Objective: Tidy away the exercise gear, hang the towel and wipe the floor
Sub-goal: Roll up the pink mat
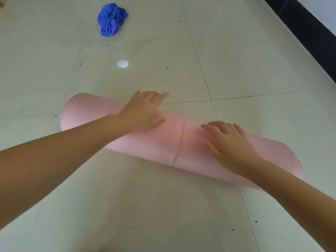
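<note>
Closest to you, your right hand (230, 142) lies flat on the pink mat (174, 140), fingers spread and straight, just pressing, not gripping. A bit further out your left hand (143, 111) does the same thing, palm down on the roll with the fingers reaching over its far side. The mat looks fully rolled and lies slantwise on the floor (236, 60), left end further from you than the right.

So my guess is you're finishing the roll. Keep both palms wide apart like that and push evenly, otherwise one end probably telescopes out and the roll goes cone-shaped. Before you lift it, I'd curl your fingers round it, since it will likely spring loose.

Further out, well clear of the mat, the blue towel (111, 19) sits crumpled on the floor, not hung yet. There are also dark specks on the tiles for the wipe later.
</note>
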Motion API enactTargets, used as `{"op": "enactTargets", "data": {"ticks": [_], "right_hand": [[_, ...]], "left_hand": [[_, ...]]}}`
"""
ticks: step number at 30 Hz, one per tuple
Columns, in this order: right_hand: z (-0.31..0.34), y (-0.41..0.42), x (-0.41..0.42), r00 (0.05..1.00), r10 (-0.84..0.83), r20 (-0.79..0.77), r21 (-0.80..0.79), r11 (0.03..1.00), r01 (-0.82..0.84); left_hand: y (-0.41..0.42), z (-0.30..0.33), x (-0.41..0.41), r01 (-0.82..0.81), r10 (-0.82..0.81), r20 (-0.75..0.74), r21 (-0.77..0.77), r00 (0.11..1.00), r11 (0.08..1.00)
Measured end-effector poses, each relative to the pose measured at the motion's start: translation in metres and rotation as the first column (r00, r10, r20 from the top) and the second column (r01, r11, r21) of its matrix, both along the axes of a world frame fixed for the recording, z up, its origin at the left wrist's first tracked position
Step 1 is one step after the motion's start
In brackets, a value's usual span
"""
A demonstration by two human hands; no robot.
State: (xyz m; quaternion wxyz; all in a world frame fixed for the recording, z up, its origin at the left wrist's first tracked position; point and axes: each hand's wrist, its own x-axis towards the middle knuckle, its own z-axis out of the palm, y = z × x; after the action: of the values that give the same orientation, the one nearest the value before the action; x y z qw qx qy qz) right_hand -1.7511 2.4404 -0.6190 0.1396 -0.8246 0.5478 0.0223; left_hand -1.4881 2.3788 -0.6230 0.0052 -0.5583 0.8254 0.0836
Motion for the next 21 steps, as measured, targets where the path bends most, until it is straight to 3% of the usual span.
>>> {"op": "enactTargets", "data": {"ticks": [1,5,8,11,14,16,18,20,21], "right_hand": [[-0.004,-0.003,-0.004,0.999,-0.005,-0.034,-0.004,1.000,0.005],[-0.033,-0.027,-0.019,0.990,-0.020,-0.143,-0.047,0.999,0.013],[-0.042,-0.052,-0.022,0.991,-0.053,-0.122,-0.082,0.996,0.043],[-0.041,-0.072,-0.023,0.997,-0.080,-0.010,-0.114,0.990,0.079],[-0.039,-0.077,-0.040,0.937,-0.288,0.200,-0.135,0.939,0.317],[-0.041,-0.072,-0.077,0.821,-0.511,0.254,-0.150,0.818,0.555],[-0.043,-0.058,-0.120,0.600,-0.743,0.298,-0.048,0.616,0.787],[-0.045,-0.040,-0.143,0.279,-0.889,0.363,0.274,0.388,0.880],[-0.046,-0.032,-0.145,0.134,-0.913,0.385,0.463,0.317,0.828]], "left_hand": [[0.004,0.000,-0.003,0.030,-0.029,0.016,-0.026,0.999,0.999],[0.032,-0.020,-0.017,0.150,-0.184,0.272,0.141,0.944,0.979],[0.013,-0.034,-0.018,0.131,-0.157,0.296,0.105,0.942,0.986],[-0.010,-0.034,-0.025,0.098,-0.123,0.254,0.108,0.959,0.989],[-0.024,-0.035,-0.027,0.095,-0.117,0.235,0.102,0.965,0.990],[-0.028,-0.037,-0.026,0.086,-0.105,0.222,0.095,0.969,0.992],[-0.032,-0.038,-0.028,0.077,-0.091,0.210,0.070,0.974,0.995],[-0.035,-0.038,-0.030,0.070,-0.084,0.222,0.068,0.971,0.995],[-0.035,-0.039,-0.031,0.063,-0.078,0.225,0.074,0.971,0.995]]}}
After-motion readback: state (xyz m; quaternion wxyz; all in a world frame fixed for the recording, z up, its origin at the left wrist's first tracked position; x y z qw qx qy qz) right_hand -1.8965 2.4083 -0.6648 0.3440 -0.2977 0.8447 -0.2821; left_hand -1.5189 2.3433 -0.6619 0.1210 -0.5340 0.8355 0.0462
